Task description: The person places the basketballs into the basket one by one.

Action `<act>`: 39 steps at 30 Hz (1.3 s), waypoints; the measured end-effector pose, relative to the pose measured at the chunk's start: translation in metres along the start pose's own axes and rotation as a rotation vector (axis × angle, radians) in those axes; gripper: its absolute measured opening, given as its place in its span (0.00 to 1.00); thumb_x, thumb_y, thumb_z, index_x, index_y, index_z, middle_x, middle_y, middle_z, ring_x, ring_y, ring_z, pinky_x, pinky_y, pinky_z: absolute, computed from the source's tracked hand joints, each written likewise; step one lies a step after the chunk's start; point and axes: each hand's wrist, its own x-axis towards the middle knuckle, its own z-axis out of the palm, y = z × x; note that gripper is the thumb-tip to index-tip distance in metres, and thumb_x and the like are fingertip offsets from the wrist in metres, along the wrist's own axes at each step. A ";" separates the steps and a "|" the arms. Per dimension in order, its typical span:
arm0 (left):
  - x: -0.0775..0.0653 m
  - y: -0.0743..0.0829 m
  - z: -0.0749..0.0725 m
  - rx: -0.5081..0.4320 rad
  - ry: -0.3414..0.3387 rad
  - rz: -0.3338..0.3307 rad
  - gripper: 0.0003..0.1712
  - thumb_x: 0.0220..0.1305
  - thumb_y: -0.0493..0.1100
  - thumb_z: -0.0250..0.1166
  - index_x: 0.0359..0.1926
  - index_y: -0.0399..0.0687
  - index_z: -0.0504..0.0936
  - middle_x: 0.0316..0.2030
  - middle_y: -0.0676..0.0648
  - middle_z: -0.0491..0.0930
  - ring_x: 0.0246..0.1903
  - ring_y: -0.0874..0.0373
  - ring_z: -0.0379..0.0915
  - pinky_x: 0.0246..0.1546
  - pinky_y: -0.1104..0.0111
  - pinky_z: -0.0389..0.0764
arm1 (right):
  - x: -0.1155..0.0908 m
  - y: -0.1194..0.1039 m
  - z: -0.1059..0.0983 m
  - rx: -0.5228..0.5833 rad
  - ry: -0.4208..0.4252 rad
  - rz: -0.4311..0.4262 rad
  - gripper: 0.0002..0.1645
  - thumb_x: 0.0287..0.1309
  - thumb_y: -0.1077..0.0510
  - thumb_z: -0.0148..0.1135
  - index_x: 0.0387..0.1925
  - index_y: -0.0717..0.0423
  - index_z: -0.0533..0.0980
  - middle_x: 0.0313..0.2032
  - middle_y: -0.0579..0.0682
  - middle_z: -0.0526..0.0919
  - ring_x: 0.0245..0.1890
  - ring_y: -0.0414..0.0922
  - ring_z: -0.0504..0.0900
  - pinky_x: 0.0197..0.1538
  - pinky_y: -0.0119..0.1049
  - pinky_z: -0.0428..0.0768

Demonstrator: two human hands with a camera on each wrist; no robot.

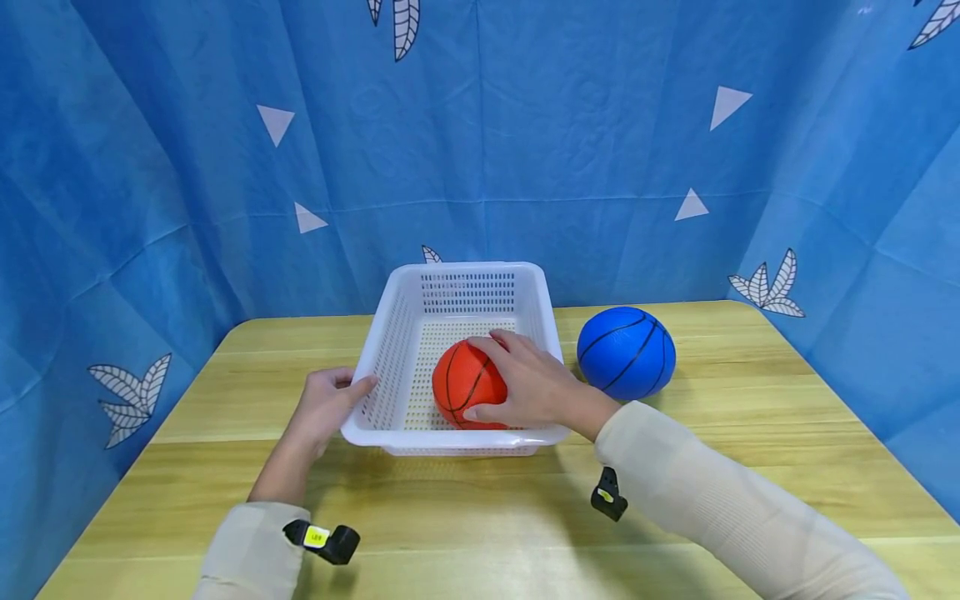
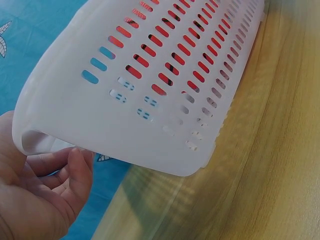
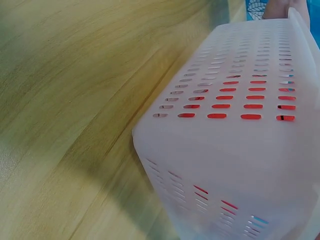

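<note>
A white plastic basket (image 1: 457,438) with slotted walls sits at the middle of the table. Inside it, near the front right, is a red ball (image 1: 457,379) with black lines. My right hand (image 1: 536,385) reaches over the basket's right side and grips this ball from above and the right. With thumb over the rim and fingers beneath, my left hand (image 1: 324,408) holds the basket's left edge; the left wrist view shows its fingers (image 2: 77,175) curled under the lip. In the right wrist view the basket wall (image 3: 225,145) hides the right hand, and red shows through the slots.
A blue ball (image 1: 626,353) with black lines rests on the wooden table (image 1: 450,533), close to the basket's right side. Behind the table hangs a blue curtain (image 1: 570,150) with white triangles and leaf shapes, which also runs along both sides.
</note>
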 end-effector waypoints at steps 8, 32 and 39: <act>-0.001 0.002 0.001 0.011 0.011 0.004 0.25 0.66 0.49 0.59 0.54 0.32 0.74 0.47 0.35 0.78 0.39 0.52 0.78 0.37 0.63 0.81 | -0.002 0.004 -0.005 0.022 -0.006 0.038 0.54 0.45 0.29 0.63 0.70 0.41 0.55 0.69 0.54 0.57 0.66 0.53 0.59 0.56 0.56 0.73; 0.000 0.000 0.001 -0.015 0.018 -0.006 0.24 0.65 0.48 0.59 0.54 0.35 0.75 0.47 0.35 0.77 0.36 0.52 0.78 0.36 0.63 0.83 | -0.029 0.054 -0.051 0.108 0.184 0.195 0.54 0.50 0.29 0.59 0.72 0.46 0.51 0.70 0.55 0.55 0.68 0.58 0.55 0.60 0.64 0.63; 0.001 -0.001 0.001 -0.016 0.023 -0.001 0.24 0.65 0.47 0.59 0.54 0.33 0.75 0.47 0.34 0.77 0.36 0.52 0.77 0.36 0.64 0.82 | -0.041 0.073 -0.054 0.093 0.238 0.263 0.49 0.53 0.35 0.61 0.71 0.48 0.54 0.70 0.60 0.53 0.68 0.63 0.52 0.60 0.69 0.53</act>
